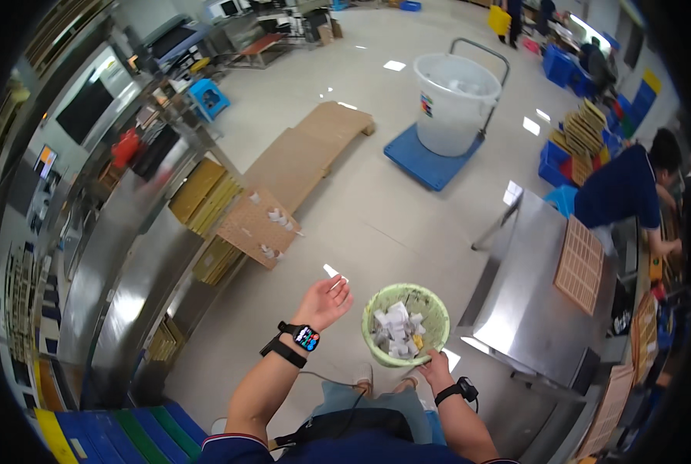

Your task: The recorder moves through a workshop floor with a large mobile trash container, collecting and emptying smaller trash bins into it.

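Note:
My right hand (436,371) grips the near right rim of a light green plastic basket (443,313), its fingers closed on the edge. Crumpled white scraps (398,329) and a small yellow piece lie inside the basket. To the left of the basket, my left hand (326,304) hangs in the air with its fingers stretched out, holding nothing. Just beyond those fingertips is a small white patch (331,272); I cannot tell whether it is a scrap or a reflection. A tan perforated board (245,232) with several white pieces on it juts from the rack at the left.
A large white bin (446,116) stands on a blue hand trolley (426,166) ahead. At the right is a steel table (515,286) bearing a slotted tan panel (580,263); a person (620,185) bends beyond it. A long brown board (299,155) and steel racks (140,286) line the left.

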A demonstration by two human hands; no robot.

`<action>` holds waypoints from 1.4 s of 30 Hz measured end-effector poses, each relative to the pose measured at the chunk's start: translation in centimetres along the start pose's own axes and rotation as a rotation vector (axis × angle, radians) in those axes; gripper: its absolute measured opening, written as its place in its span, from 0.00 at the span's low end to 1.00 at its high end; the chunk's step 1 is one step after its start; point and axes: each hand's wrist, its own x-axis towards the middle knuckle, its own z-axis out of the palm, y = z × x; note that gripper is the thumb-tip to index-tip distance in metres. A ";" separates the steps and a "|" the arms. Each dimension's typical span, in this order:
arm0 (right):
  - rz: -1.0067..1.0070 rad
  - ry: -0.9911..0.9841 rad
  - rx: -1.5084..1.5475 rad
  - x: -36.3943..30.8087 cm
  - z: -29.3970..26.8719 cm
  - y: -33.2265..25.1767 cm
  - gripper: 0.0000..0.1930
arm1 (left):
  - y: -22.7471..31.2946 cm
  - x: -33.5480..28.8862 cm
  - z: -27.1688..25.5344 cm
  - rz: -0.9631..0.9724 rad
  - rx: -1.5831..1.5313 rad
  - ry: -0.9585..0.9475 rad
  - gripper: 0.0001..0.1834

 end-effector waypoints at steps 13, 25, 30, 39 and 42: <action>-0.098 -0.354 0.410 2.5 16.5 -13.2 0.17 | 4.9 12.6 2.0 0.138 0.511 0.236 0.22; -0.016 -0.487 0.282 10.5 27.3 -27.1 0.15 | 12.8 23.4 16.9 0.016 0.528 0.066 0.08; -0.660 -0.015 -0.326 14.6 32.0 -31.9 0.16 | 18.0 30.8 20.6 0.035 0.492 0.071 0.08; -1.641 0.091 -1.320 13.4 48.8 -43.7 0.22 | 25.0 41.0 33.1 0.074 0.469 -0.054 0.14; -1.689 0.149 -1.347 16.5 51.9 -47.8 0.21 | 26.5 44.2 37.3 0.070 0.455 -0.092 0.13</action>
